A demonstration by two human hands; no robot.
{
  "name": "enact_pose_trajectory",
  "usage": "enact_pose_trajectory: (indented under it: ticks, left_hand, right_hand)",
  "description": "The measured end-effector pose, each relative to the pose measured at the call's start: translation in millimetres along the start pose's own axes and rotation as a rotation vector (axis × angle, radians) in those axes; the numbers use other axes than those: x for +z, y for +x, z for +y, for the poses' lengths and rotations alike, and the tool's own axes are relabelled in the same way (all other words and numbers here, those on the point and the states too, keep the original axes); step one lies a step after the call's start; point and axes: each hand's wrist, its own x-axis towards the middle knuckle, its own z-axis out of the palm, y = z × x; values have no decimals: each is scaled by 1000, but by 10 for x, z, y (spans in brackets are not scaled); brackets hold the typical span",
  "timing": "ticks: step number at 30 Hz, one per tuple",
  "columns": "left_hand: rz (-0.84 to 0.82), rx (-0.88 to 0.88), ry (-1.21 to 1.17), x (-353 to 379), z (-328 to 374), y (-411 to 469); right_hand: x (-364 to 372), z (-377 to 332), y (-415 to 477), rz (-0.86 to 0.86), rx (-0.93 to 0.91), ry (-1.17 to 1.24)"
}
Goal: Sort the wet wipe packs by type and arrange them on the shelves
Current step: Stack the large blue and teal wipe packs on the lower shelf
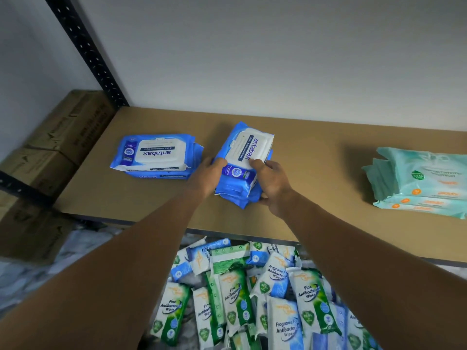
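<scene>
Head view: left hand (pixel 208 174) and right hand (pixel 269 181) clasp the blue antabax stack (pixel 242 160) from either side on the shelf (pixel 316 173); second blue stack (pixel 156 155) sits just beside.

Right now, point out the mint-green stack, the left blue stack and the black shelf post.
mint-green stack (pixel 424 178): head view, top face.
left blue stack (pixel 158 154): head view, white lid.
black shelf post (pixel 83 46): head view, mid-length.

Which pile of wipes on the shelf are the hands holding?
The middle blue pile, gripped by the left hand and right hand; the left blue pile and green pile lie untouched.
</scene>
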Motion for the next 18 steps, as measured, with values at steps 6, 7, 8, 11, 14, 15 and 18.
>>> enact_pose_trajectory:
  ticks: [6,7,8,11,14,15,18]
  left_hand:
    - [359,63,-3,9,-56,-42]
    - [405,35,-39,25,-44,-70]
    - [442,6,-68,54,-33,-103]
    - [528,-24,-62,167,-53,-225]
    - [464,-98,-211,270,-171,-228]
    - [434,-106,-263,294,-183,-218]
    - [379,-76,-312,309,-141,-195]
  right_hand:
    - [221,76,-83,36,70,129]
    - [285,84,-133,12,105,167]
    - [355,99,-144,-4,140,185]
    - [428,54,-139,52,139,124]
    - [226,-84,47,267,-34,-50]
    - [130,-142,92,263,-78,-55]
    - [-97,-223,221,119,-58,-75]
